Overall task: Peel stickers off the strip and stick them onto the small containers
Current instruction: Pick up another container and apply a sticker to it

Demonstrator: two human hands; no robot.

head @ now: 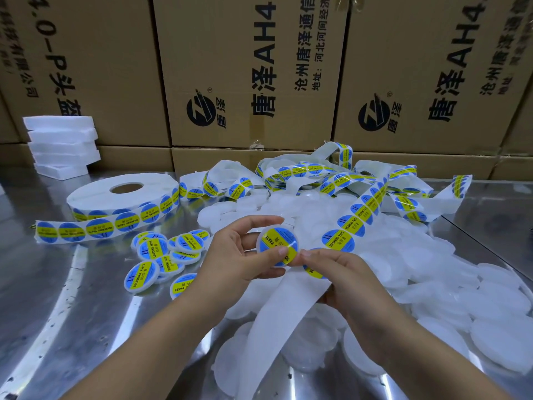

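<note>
My left hand (242, 255) grips a small round white container (277, 246) with a blue and yellow sticker on its top; the thumb presses on the sticker. My right hand (336, 272) holds the white sticker strip (357, 215) just right of the container, its fingertips pinching beside the sticker's edge. The strip runs up to the right with several stickers on it, and its bare backing (277, 319) hangs down toward me. A pile of plain white containers (432, 272) lies under and right of my hands. Several labelled containers (161, 255) lie to the left.
A big sticker roll (121, 197) lies at the left on the shiny metal table (57, 313), with loose strip tangled behind the pile (302, 171). White foam blocks (62, 145) are stacked at the back left. Cardboard boxes (259, 67) wall off the rear.
</note>
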